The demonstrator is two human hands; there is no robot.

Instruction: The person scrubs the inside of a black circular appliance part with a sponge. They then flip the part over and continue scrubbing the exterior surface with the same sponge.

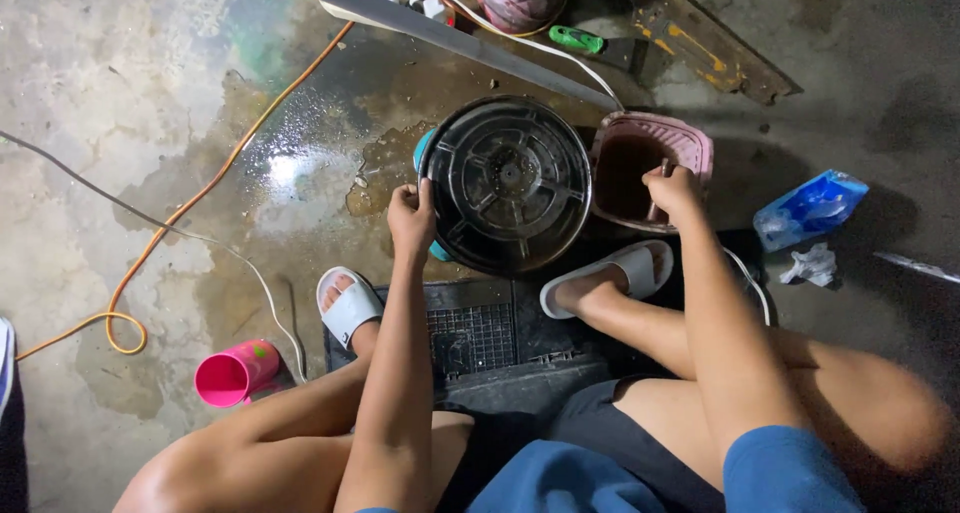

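1. Bare knees and blue shorts fill the bottom of the frame; 2 feet in white slides [350, 308] rest on a black slotted crate [480, 338] at centre.
2. Left hand [411, 216] curls over the left rim of a round black upturned container [506, 183], apparently steadying it so its ribbed base faces up.
3. Right hand [672, 187] pinches a thin stick-like handle dipped in a pink tub of brown liquid [640, 173], just right of the container.
4. Lower left, a pink cup [235, 373] lies tipped on wet concrete near an orange cable [200, 198].
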